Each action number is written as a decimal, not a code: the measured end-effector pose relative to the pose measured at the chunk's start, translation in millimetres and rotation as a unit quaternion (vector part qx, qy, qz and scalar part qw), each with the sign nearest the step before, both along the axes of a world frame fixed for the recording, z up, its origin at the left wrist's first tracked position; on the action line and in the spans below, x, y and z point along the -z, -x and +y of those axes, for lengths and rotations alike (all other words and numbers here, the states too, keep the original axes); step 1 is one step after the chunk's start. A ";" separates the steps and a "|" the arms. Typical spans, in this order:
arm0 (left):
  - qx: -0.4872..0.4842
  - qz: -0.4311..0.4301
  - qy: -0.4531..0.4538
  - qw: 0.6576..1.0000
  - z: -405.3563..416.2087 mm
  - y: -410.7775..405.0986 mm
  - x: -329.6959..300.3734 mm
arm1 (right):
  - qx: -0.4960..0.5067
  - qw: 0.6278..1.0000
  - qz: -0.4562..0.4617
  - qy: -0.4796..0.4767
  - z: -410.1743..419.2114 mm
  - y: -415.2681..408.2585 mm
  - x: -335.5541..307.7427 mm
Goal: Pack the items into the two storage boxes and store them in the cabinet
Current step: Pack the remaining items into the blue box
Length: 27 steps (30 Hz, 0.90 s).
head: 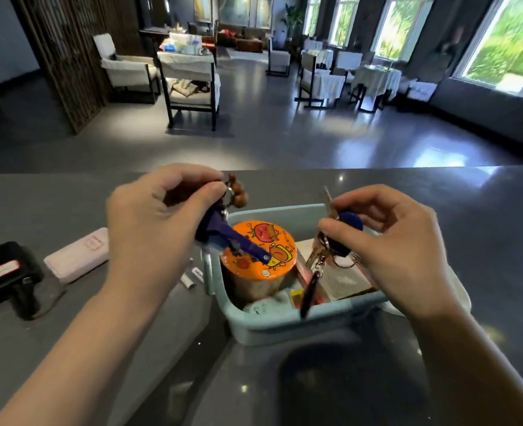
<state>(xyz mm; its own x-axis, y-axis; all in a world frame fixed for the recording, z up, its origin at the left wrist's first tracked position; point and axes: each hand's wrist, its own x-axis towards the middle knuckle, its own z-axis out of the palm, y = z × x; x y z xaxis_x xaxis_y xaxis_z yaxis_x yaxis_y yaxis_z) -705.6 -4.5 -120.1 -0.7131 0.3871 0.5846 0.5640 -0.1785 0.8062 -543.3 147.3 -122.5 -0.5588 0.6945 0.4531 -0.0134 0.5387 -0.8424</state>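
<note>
A light blue storage box (288,325) stands on the dark counter in front of me. Inside it are a cup with an orange cartoon lid (261,256), a booklet (343,278) and some small items. My left hand (152,222) pinches a keychain with brown beads and a dark blue strap (232,238) above the box's left rim. My right hand (389,241) holds a bunch of keys with a dark blue fob (343,238) over the box's right side, with a black tag dangling into the box.
On the counter to the left lie a pink case (77,259), a black device with a pink label (3,272) and two small white tubes (192,278). Something white (460,287) shows behind my right wrist. Beyond the counter is a room with chairs and tables.
</note>
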 end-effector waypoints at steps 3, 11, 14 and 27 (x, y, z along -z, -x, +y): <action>0.031 -0.010 0.006 0.999 36.1 -19.5 -1.8 | 0.020 1.000 -0.005 -0.012 24.1 -12.2 -2.5; -0.006 -0.044 0.130 0.991 56.9 -44.5 71.2 | -0.027 0.999 -0.028 0.015 45.8 -5.6 33.4; -0.052 0.003 0.193 0.980 44.4 -40.6 86.8 | -0.077 0.995 -0.033 0.050 46.4 7.6 54.7; -0.086 0.002 0.095 0.992 61.6 -25.8 45.7 | -0.136 0.975 -0.169 0.050 38.0 27.7 89.4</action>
